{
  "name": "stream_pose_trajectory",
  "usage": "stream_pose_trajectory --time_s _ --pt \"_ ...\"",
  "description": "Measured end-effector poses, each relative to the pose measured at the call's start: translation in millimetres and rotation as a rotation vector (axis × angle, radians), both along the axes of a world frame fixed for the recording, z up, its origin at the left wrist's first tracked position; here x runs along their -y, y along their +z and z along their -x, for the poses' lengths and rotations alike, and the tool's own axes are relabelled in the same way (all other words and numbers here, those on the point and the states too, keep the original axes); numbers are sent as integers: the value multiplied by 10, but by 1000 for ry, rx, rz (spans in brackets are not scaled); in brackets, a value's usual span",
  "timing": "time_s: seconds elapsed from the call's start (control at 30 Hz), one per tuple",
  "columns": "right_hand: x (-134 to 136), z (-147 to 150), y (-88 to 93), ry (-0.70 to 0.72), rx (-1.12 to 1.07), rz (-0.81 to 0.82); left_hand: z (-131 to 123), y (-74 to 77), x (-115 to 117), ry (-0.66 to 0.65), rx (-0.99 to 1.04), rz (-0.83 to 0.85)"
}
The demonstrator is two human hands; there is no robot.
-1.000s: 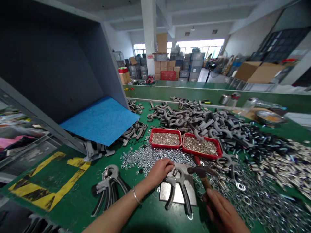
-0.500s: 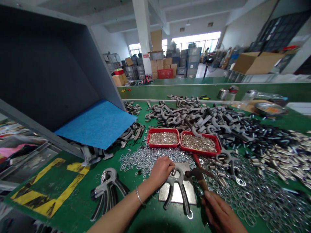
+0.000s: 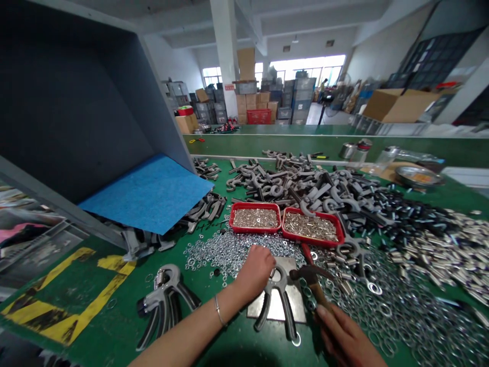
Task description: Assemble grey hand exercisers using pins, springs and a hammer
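A grey-and-black hand grip strengthener (image 3: 275, 300) lies flat on a steel plate (image 3: 294, 311), its handles pointing to 6 o'clock. The left hand (image 3: 255, 272) sits curled over its top end, fingers pressed together and bearing down on it. The right hand (image 3: 344, 339) is closed around the wooden handle of a hammer (image 3: 315, 290), whose head hangs just beside the strengthener at 2 o'clock. A silver bangle (image 3: 218, 312) circles the left wrist. At 12 o'clock stand 2 red trays (image 3: 255, 217) of small metal parts. Loose steel nuts (image 3: 225, 255) spread at 11 o'clock and steel rings (image 3: 382, 316) at 3 o'clock. More strengtheners (image 3: 164, 308) lie together at 9 o'clock, and grey handle parts (image 3: 305, 186) are heaped beyond the trays on the green workbench (image 3: 107, 326).
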State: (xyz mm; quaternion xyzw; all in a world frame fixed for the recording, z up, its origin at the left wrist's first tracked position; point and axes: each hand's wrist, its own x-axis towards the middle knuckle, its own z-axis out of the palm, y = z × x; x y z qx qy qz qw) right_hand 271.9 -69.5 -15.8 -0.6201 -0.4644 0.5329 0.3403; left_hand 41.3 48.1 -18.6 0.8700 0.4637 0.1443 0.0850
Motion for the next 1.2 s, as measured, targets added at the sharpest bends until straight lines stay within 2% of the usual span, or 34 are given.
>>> stream_pose_trajectory --time_s 0.1,0.17,0.3,0.37,0.43,0.5,0.63,0.77,0.87,0.97,1.1,1.2 --pt "-76 -106 82 126 76 -43 -12 -25 -3 -158 -155 -146" --pt "-156 -165 174 225 138 -65 2 -26 5 -100 -131 -104" --pt "-345 -174 457 360 340 -121 125 27 171 117 93 -7" --pt "-422 -115 595 382 423 -176 220 74 317 135 137 9" --pt "-494 -31 667 381 454 -261 300 118 443 97 102 40" --pt "-583 53 658 393 495 -304 344 142 508 42 25 73" --pt "-797 162 549 558 569 -195 338 118 479 8 -84 90" --pt "-893 192 503 535 557 -261 319 74 437 0 -100 47" --pt "-857 180 496 567 621 -191 333 53 440 -12 -135 15" --pt "-731 172 519 565 546 -150 344 21 431 -21 -142 -11" --pt "-539 165 510 585 572 -81 299 -17 405 4 -141 -19" --pt "-462 72 421 599 450 -31 307 38 430 0 -149 -12"
